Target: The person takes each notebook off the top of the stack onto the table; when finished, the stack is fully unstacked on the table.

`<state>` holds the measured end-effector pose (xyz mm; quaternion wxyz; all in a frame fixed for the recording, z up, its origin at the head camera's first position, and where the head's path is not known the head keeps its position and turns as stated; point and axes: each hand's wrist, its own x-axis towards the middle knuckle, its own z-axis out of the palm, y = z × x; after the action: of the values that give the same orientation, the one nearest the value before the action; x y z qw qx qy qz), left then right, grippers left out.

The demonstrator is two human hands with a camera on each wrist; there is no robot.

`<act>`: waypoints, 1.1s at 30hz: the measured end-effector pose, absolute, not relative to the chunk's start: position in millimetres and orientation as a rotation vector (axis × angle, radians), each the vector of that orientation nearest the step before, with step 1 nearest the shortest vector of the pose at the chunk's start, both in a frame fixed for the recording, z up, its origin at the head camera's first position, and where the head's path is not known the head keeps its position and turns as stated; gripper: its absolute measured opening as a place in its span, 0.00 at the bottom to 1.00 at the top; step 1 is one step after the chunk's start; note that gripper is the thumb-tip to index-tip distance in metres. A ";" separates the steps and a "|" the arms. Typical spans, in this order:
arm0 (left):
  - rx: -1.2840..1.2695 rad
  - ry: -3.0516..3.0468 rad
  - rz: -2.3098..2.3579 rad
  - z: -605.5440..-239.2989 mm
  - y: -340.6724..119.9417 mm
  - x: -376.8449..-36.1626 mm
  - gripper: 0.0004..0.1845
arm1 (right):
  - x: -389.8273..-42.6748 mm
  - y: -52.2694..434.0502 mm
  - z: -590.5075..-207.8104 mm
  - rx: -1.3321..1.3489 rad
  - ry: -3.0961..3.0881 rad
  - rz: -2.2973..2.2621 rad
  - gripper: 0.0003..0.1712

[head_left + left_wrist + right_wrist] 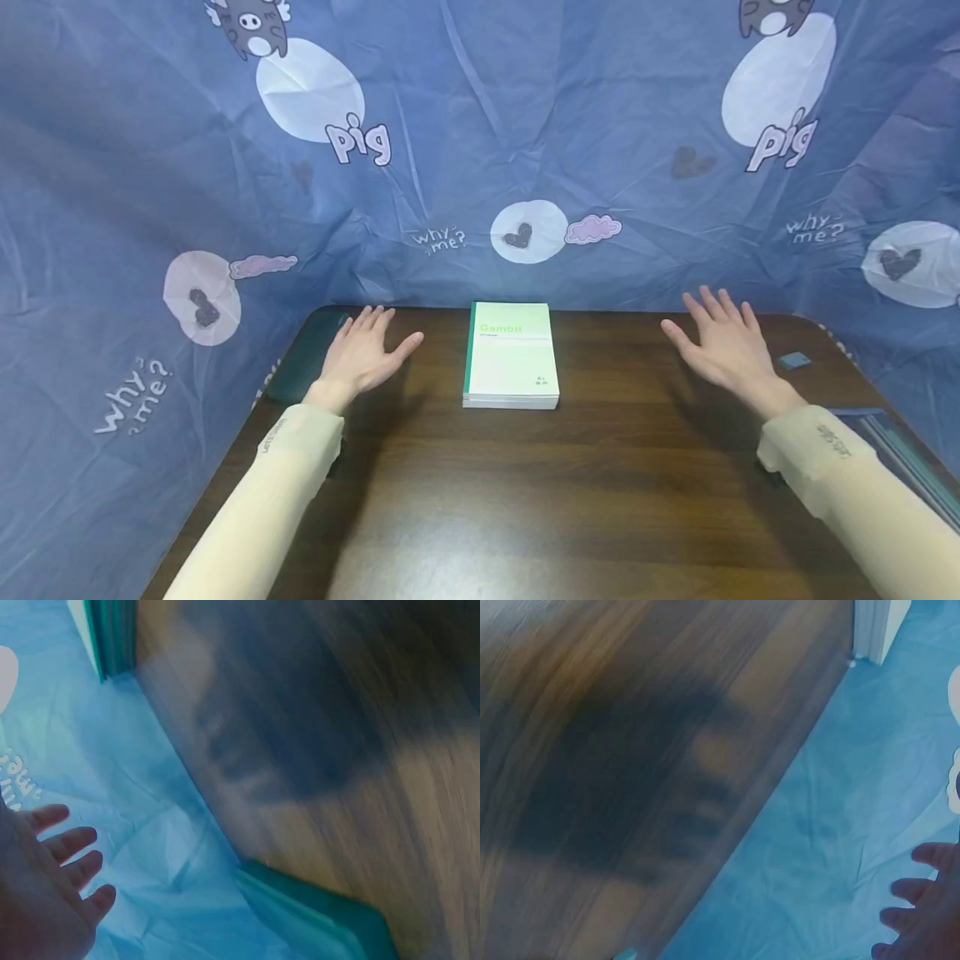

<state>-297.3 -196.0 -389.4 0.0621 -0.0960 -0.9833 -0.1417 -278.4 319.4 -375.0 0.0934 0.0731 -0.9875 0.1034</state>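
A short stack of notebooks (512, 354) lies at the back middle of the table, its top cover pale green with "Gambit" printed on it and a green spine on the left. To the left of the stack hovers my left hand (358, 354), palm down with fingers and thumb spread, holding nothing. Part of a dark green case (296, 367) shows beside and behind that hand. My right hand (723, 346) is held out on the other side, fingers spread and nothing in it. Both hands cast shadows on the wood in the wrist views.
The brown wooden table (480, 500) ends at a blue printed curtain (480, 150) along its back and sides. A small blue-grey flat piece (795, 360) lies right of my right hand. Along the right edge, a flat blue-green striped item (900, 454) is partly covered by my sleeve.
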 end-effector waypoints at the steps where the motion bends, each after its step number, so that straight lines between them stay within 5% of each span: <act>1: -0.281 -2.955 -0.459 -389.7 -193.3 -296.8 0.50 | -278.9 315.5 -375.7 0.215 -2.926 0.318 0.51; 13: -0.111 -2.869 -0.914 -398.4 -150.1 -289.1 0.34 | -283.1 255.7 -397.1 0.263 -2.794 0.531 0.42; 23: 0.055 -2.885 -1.375 -419.8 -110.9 -285.6 0.21 | -281.4 205.2 -423.6 0.154 -2.929 1.155 0.35; 33: 0.149 -2.840 -1.362 -439.1 -87.9 -283.5 0.23 | -282.4 166.2 -450.0 -0.119 -2.859 1.649 0.35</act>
<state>-283.5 -87.9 -439.1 -0.0057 0.0474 -0.9007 -0.4319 -282.4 166.2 -450.0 -0.0803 -0.0358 -0.8628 0.4978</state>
